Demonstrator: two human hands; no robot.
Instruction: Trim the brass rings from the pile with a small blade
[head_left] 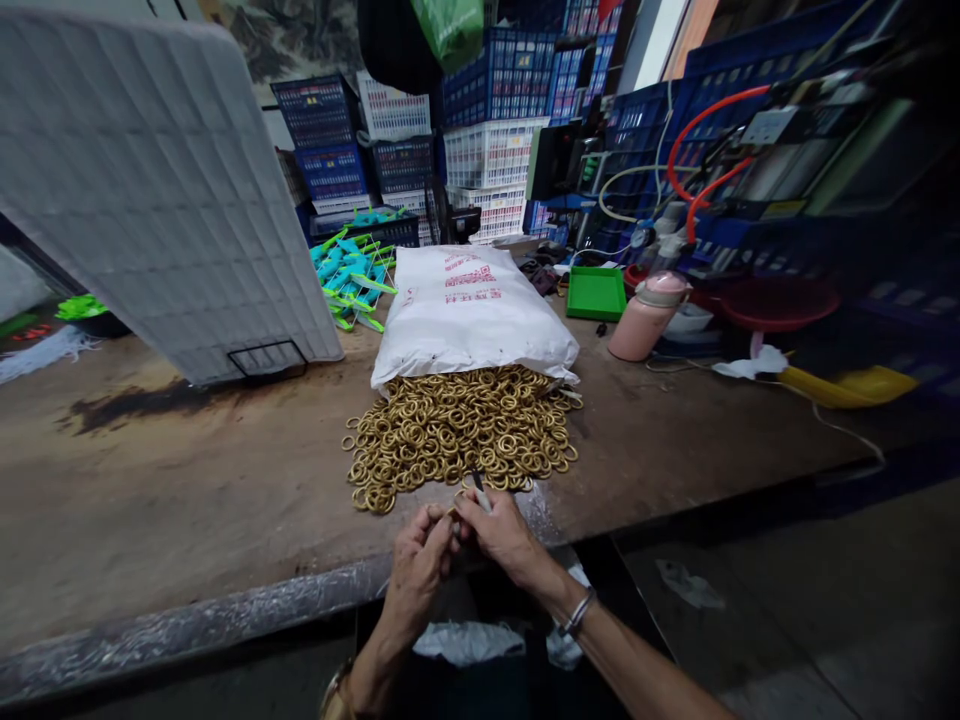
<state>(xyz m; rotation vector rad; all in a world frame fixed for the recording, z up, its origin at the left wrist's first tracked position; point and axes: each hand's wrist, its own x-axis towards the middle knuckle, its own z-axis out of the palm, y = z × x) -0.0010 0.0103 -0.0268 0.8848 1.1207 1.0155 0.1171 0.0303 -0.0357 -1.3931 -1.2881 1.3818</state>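
Both hands meet at the table's front edge, just below a heap of gold-coloured rings (450,430). My left hand (416,560) is closed, its thumb and fingers pinching one gold ring (452,512). Close against it, my right hand (501,535) is closed around a slim tool (482,497) with a pale grey body and a dark tip, which points up toward the heap. The tool's exact kind is too small to make out. Behind the heap lies a white printed sack (472,310), its near end open, with rings spread out from its mouth.
A tall whitish ribbed panel (165,190) leans at the left. Turquoise and green plastic parts (352,275) are piled beside the sack. A green tray (596,293), a pink bottle (649,315) and a yellow scoop-like piece (847,387) stand rightward. Stacked crates (495,150) fill the back.
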